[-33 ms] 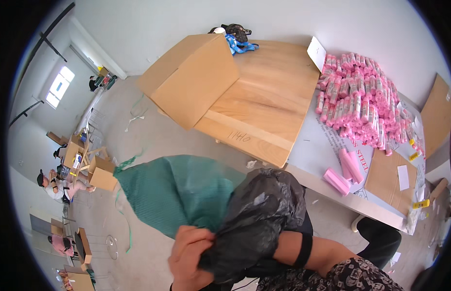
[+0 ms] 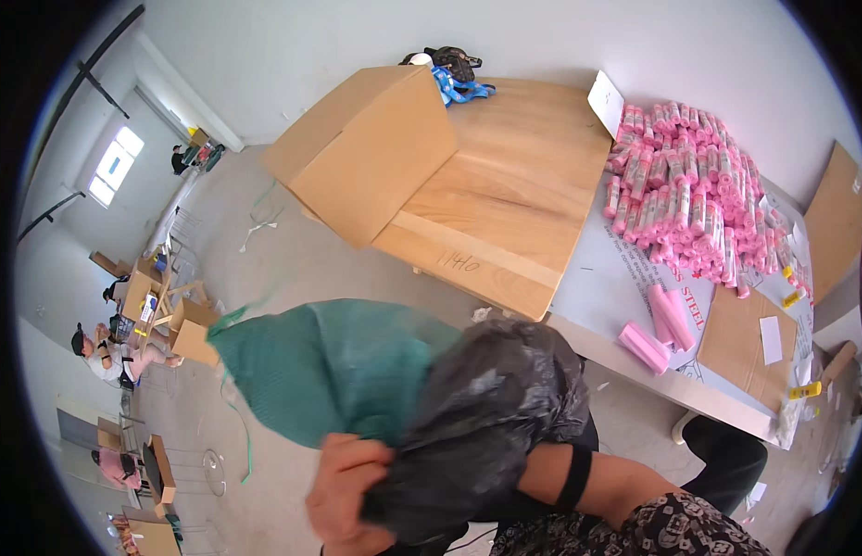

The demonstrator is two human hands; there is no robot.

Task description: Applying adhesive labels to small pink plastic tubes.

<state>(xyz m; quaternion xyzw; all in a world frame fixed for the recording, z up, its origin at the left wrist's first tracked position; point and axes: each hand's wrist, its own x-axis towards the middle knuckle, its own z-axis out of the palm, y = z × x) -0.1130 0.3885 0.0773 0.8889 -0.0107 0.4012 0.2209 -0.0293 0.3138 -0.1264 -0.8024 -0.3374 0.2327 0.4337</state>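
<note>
our left hand [image 2: 349,491] grips a black plastic bag [image 2: 482,417] beside a green mesh sack [image 2: 329,366]; we cannot tell the right hand's grip, hidden behind the bag.

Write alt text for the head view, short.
A hand grips a crumpled black plastic bag set in a green mesh sack, above a concrete floor. Behind, a table carries a cardboard box, a wooden board and a heap of pink rolls.

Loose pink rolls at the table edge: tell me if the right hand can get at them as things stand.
Probably not right away: the right arm is buried in the black plastic bag, its hand hidden. The loose pink rolls lie uncovered on the table.
</note>
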